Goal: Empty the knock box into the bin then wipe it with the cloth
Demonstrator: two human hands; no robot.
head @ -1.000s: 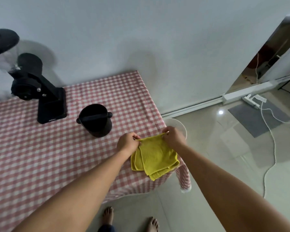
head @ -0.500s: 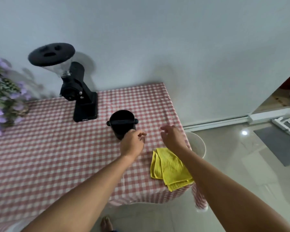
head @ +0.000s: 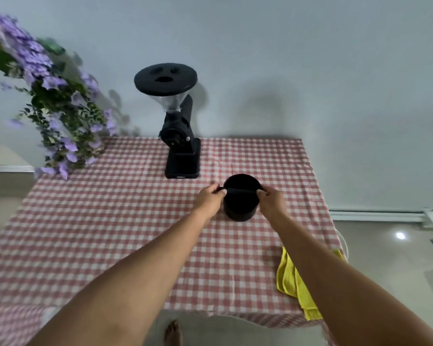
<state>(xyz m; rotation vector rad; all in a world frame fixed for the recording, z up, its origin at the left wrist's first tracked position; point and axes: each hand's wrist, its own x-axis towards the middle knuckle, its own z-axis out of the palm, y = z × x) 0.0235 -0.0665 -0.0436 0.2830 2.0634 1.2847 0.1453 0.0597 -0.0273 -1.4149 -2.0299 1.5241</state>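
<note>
Both hands have left the cloth (head: 291, 278) and closed on the knock box (head: 240, 198). Nearest, a bare foot (head: 172, 332) shows under the table (head: 110, 221) edge; the folded yellow terry cloth lies at the near right corner, partly hidden by the right forearm. Mid-table stands the box — a matte black cylinder, upright, open-topped, a bar across its mouth. Left hand (head: 208, 202) pinches the bar's left end, right hand (head: 271, 202) its right end, fingers curled shut on it. Red-and-white gingham covers the table. Behind the box stands a black grinder (head: 181, 136) with a clear funnel hopper; purple flowers (head: 53, 101) lean in far left, against a plain wall.
</note>
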